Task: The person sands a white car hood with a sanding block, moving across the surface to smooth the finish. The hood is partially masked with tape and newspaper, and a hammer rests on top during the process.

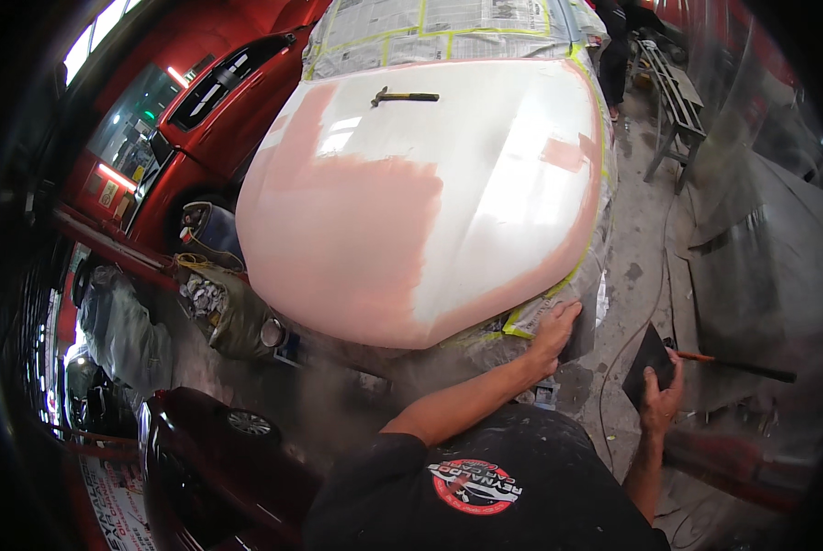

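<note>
My left hand [555, 338] is closed on a dark grey sheet [579, 344] at the right front corner of the white hood [466, 220], which has pink patches and taped newspaper along its edge. To its right, my right hand [661, 397] grips a black sheet [643, 363] with the thumb on its face. A hammer-like tool with an orange-and-black handle [742, 365] sticks out rightward beside these fingers; I cannot tell whether they hold it. Another hammer [407, 96] lies flat near the back of the hood.
A red vehicle [195, 156], a stuffed sack [228, 312] and a dark car [200, 459] are at the left. At the back right are a metal stand [668, 110] and a person's legs [613, 69]. A hose [627, 349] runs over the floor; grey sheeting [751, 257] covers something at right.
</note>
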### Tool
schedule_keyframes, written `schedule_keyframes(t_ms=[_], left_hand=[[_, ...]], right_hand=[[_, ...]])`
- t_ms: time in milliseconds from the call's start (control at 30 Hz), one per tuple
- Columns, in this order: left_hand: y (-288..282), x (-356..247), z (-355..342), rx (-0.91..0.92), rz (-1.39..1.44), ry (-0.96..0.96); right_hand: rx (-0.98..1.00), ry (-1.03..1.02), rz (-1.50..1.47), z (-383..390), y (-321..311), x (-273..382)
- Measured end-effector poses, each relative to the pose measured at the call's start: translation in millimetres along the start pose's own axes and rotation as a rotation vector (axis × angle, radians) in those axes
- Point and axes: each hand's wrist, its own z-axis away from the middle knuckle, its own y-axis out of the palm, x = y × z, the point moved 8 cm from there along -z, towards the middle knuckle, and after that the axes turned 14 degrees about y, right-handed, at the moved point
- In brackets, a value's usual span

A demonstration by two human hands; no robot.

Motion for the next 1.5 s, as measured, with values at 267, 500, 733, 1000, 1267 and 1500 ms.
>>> schedule_keyframes(t_ms=[267,500,733,1000,1267,1500], left_hand=[[80,-39,23,0.252,-0.116,0.224],[54,-19,25,0.123,0.551,-0.389],[67,-38,46,0.412,0.190,0.028],[16,-35,15,0.257,0.266,0.065],[29,-48,25,-0.047,0.073,0.158],[39,-100,41,0.021,0.122,0.075]], right_hand=[[0.276,-0.172,-0.056,40,93,47],[0.547,-0.503,0.299,59,112,56],[-0.045,-0.159,0.008,9,107,2],[0.196,0.510,-0.492,-15,86,-12],[0.213,-0.302,-0.027,37,140,60],[0.455,-0.416,0.131,57,145,56]])
